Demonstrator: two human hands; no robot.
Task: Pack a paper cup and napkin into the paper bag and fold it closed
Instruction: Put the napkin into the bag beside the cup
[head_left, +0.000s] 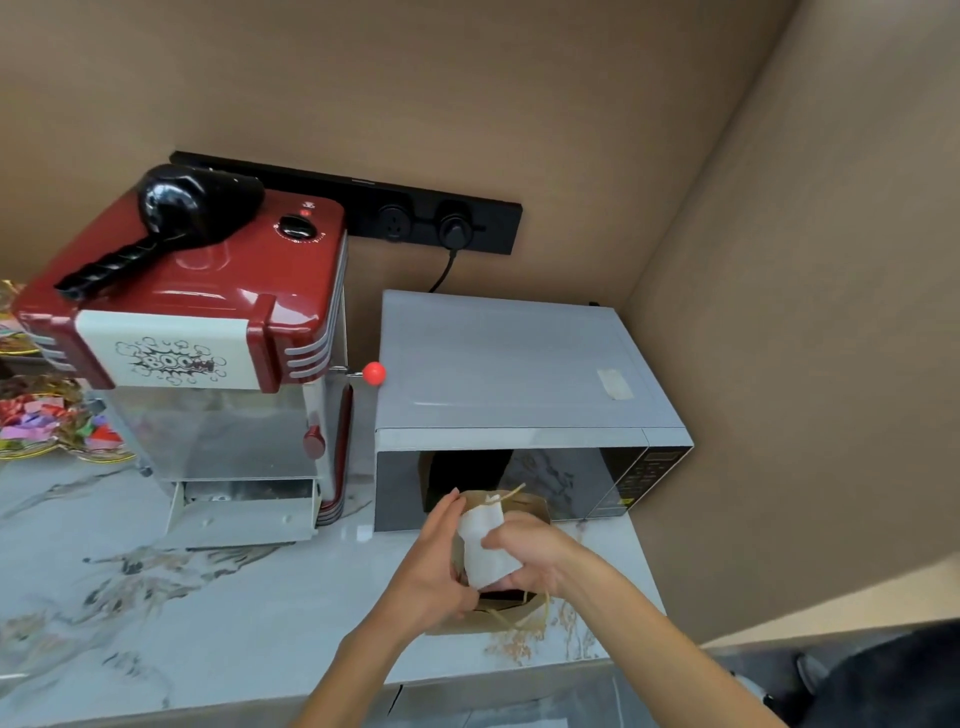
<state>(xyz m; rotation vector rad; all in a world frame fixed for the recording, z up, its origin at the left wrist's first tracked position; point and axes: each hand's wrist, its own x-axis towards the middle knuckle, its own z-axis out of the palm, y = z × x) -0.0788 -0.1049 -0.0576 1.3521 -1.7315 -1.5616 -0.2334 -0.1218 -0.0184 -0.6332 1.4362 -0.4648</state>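
- The napkin (484, 550) — a white, folded sheet — stands half-sunk in the mouth of the paper bag (524, 613), which sits on the marble counter (218, 597) just in front of the microwave (519, 395).
- The paper cup is not visible; it may already be inside the bag, but I cannot tell.
- Risk, as I judge it: the bag's soft mouth could buckle if the napkin is pushed down hard, or the loose twine handles (524, 621) could get trapped in the fold.
- The right hand (530, 553) is curled round the napkin, fingers pinching its near side.
- The left hand (434, 564) is half-open, fingers pressed against the bag's left rim and the napkin's edge — steadying both.
- Left of the microwave stands a red popcorn machine (208, 332).
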